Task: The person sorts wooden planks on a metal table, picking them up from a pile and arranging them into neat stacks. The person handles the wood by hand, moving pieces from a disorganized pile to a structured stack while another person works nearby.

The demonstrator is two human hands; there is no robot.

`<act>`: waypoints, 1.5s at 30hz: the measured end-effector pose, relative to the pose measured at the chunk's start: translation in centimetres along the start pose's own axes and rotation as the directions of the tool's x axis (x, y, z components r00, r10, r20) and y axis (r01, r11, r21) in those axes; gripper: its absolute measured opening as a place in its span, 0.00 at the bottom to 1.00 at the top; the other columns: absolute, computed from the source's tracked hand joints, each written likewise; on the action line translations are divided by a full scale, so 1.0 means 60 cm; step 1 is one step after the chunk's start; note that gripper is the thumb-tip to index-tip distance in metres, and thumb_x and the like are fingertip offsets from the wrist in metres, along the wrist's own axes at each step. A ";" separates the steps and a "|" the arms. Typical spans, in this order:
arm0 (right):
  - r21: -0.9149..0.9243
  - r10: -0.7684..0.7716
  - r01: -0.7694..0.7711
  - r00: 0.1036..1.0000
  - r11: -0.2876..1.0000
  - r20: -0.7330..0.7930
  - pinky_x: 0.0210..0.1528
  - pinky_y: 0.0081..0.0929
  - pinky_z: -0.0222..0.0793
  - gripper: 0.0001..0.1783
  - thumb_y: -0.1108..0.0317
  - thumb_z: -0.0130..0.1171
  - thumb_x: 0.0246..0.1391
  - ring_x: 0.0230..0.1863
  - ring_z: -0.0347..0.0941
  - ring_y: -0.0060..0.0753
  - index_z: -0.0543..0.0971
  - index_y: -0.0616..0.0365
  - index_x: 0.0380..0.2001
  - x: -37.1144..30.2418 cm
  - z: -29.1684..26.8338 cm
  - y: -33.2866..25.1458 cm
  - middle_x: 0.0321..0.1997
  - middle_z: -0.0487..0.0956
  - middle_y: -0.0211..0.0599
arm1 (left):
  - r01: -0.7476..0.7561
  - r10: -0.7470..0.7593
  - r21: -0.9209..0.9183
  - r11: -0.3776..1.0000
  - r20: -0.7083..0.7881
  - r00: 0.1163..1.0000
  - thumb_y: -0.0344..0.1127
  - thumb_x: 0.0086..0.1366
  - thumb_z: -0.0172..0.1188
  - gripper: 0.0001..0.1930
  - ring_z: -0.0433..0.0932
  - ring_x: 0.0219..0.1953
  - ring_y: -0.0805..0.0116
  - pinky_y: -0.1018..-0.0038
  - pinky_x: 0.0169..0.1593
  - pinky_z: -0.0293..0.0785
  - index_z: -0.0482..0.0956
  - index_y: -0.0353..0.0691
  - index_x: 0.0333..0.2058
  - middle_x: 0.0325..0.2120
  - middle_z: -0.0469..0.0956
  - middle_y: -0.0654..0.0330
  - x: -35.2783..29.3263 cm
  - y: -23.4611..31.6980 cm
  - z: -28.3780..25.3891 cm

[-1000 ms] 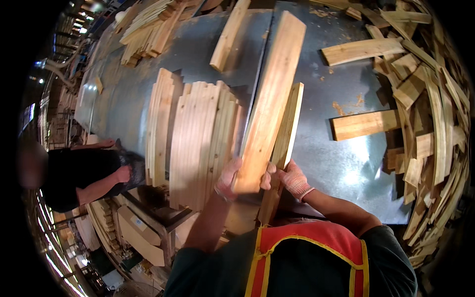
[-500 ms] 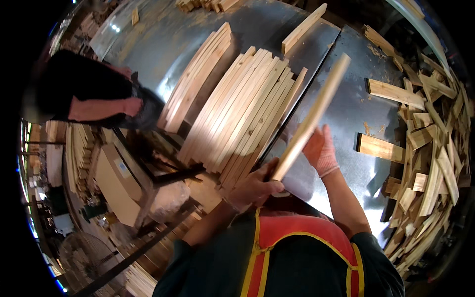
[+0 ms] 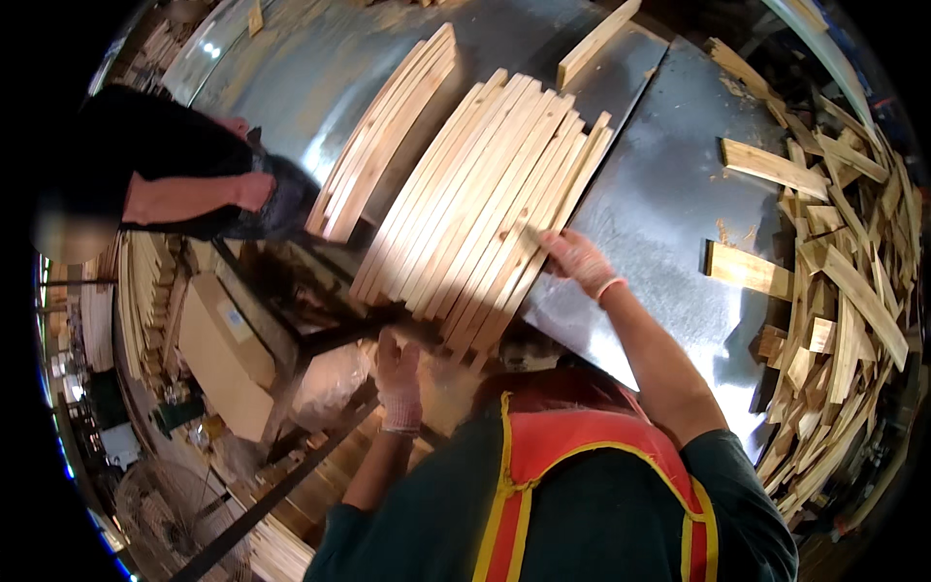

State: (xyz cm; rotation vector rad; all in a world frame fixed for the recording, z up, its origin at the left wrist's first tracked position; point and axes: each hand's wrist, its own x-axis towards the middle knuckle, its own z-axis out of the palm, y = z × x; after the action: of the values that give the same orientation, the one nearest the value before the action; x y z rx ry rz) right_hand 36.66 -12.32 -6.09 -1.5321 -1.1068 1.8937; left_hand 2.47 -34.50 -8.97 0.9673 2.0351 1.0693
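Observation:
A row of pale wooden strips (image 3: 465, 199) lies side by side on the metal table, their near ends toward me. At its right edge, my right hand (image 3: 579, 262), in a light knitted glove, has its fingers closed on the outermost wooden strip (image 3: 555, 218), the thumb side over the top. My left hand (image 3: 398, 380), gloved too, is held just off the near ends of the row. Its fingers point up and slightly apart, with nothing in them.
Another bundle of strips (image 3: 393, 131) lies further left, beside a co-worker's dark-gloved hand (image 3: 286, 199). A lone strip (image 3: 598, 44) rests at the far side. Two short boards (image 3: 752, 270) and a heap of offcuts (image 3: 853, 320) are at right. A metal table seam (image 3: 640, 97) runs lengthwise.
The strip that both hands held at a slant now lies against the row's right side. My left hand has let go and moved left; my right hand has shifted left and up onto the row's edge.

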 end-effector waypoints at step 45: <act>-0.949 -0.706 0.011 0.671 0.316 -0.227 0.62 0.47 0.74 0.48 0.55 0.60 0.61 0.66 0.70 0.63 0.53 0.64 0.76 0.007 -0.033 0.093 0.74 0.61 0.62 | -0.812 0.257 0.356 -0.462 0.930 0.262 0.46 0.71 0.54 0.40 0.53 0.78 0.50 0.49 0.76 0.54 0.51 0.42 0.77 0.76 0.55 0.50 0.183 0.410 0.274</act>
State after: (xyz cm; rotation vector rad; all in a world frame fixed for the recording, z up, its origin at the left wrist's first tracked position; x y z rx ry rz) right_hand 39.14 -14.60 -10.94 -1.8848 -2.0577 0.1701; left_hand 17.32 -9.11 2.44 3.1419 1.2059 -0.7044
